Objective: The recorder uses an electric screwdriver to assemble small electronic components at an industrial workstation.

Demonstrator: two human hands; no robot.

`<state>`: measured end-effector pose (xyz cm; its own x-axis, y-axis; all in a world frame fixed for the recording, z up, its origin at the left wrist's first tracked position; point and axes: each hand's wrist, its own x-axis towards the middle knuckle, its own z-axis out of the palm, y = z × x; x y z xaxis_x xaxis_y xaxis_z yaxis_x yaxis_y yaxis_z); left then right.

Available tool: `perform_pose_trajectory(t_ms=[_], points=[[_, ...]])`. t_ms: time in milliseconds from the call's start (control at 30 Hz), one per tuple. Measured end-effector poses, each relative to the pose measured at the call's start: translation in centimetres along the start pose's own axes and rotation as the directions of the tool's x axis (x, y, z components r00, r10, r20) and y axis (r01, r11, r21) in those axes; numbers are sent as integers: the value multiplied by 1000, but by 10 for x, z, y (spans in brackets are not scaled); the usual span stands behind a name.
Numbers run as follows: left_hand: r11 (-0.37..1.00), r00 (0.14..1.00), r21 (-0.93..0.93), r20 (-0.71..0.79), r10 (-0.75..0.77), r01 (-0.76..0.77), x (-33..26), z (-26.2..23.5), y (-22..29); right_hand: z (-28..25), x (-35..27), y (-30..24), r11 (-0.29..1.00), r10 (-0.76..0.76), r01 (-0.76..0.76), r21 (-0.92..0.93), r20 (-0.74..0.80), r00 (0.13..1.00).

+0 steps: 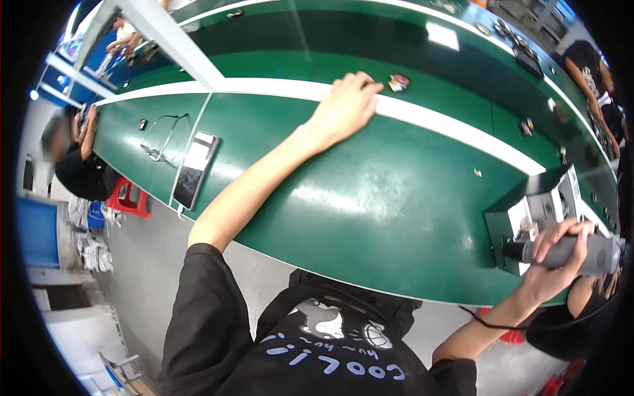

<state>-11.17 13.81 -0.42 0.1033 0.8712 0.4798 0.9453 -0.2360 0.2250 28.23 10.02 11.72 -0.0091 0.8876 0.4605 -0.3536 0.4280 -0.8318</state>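
Note:
My left hand (345,104) reaches far across the green workbench (370,198), fingers curled loosely on the white stripe (456,125), just short of a small red and black part (398,82). It holds nothing that I can see. My right hand (553,261) grips a grey electric screwdriver (588,254) at the right edge, its black tip pointing left over a dark green fixture box (522,214) with white and metal pieces on it.
A dark smartphone (195,169) lies at the bench's left end beside a thin cable (162,135). Small parts are scattered along the far conveyor belt (396,46). Other people sit at the left (76,155) and the far right (594,72). A red stool (129,198) stands below.

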Motion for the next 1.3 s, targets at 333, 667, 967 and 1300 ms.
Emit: perform_pose_trajectory(t_ms=[333, 667, 967, 1300], points=[[858, 756, 268, 407, -513, 438, -84, -185, -88, 18, -22, -13, 993, -95, 89, -76, -69, 993], [481, 555, 477, -18, -831, 736, -143, -238, -431, 58, -17, -31, 991, -36, 22, -133, -104, 994], [534, 743, 592, -174, -646, 603, -129, -197, -467, 70, -23, -38, 986, -107, 91, -140, -107, 989], [840, 885, 302, -30, -465, 452, -159, -232, -92, 71, -16, -28, 996, -78, 79, 37, -7, 997]])
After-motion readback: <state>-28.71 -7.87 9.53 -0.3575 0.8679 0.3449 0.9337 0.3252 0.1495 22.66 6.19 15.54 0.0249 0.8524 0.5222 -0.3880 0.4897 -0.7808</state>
